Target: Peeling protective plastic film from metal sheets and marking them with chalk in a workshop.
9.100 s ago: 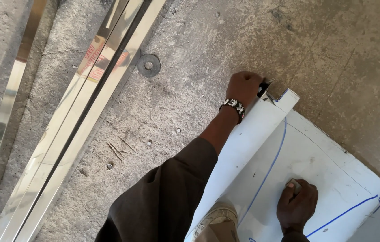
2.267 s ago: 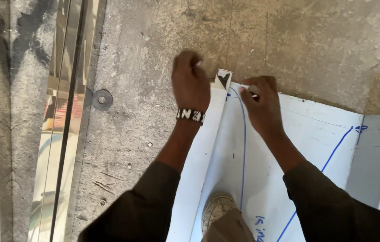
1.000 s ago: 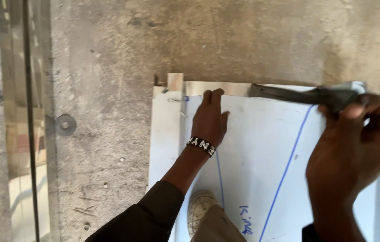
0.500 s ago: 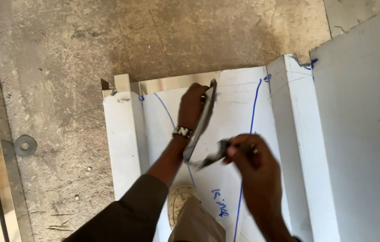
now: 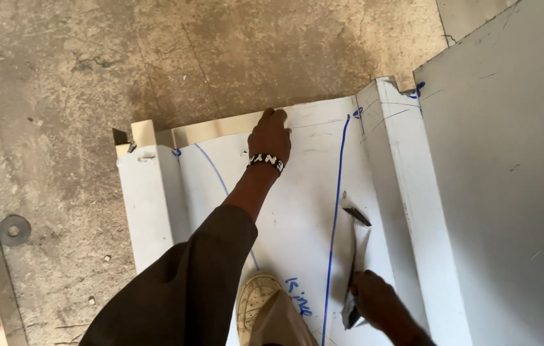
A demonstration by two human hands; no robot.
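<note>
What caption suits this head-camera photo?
Left hand presses white sheet edge; right hand holds metal tool.

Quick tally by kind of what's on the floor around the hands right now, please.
White sheet-metal panels: 2, the bent one under the left hand, and the flat one beside it
Metal hand tools: 1, lying on the panel at the right hand
Round washers: 1
Shoes: 1
Total: 5

Hands: two, left hand point(image 5: 270, 136) and right hand point(image 5: 374, 300).
Beaded wristband point(image 5: 266, 161): one.
White metal sheets: two, folded sheet point(image 5: 297, 211) and flat sheet point(image 5: 509, 160).
Metal tool point(image 5: 355, 256): one.
Shoe point(image 5: 254, 300): one.
Washer point(image 5: 14, 230) on floor: one.
Blue drawn lines across folded sheet: two.
</note>
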